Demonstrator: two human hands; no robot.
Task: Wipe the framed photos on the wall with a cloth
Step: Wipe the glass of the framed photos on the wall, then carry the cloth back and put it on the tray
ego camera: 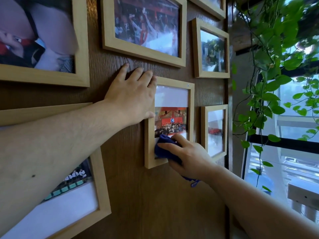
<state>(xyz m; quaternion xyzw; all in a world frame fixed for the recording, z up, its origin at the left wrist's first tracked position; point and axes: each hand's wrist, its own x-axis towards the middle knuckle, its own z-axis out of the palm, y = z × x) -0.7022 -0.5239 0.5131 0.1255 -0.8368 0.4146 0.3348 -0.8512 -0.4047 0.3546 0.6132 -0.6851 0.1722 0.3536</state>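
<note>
Seven light wooden frames show on the dark wood-grain wall (134,195), several cut off by the picture's edges. One blue cloth (165,149) is bunched under the right hand (188,157), whose fingers grip it and press it against the lower glass of the small middle frame (190,107). The left hand (131,97) lies flat and spread, palm on the wall, thumb and forefinger touching that frame's left and top edges. Bare wall runs below the frame. To the right, trailing green leaves (276,69) hang before a window (293,152) with dark bars.
</note>
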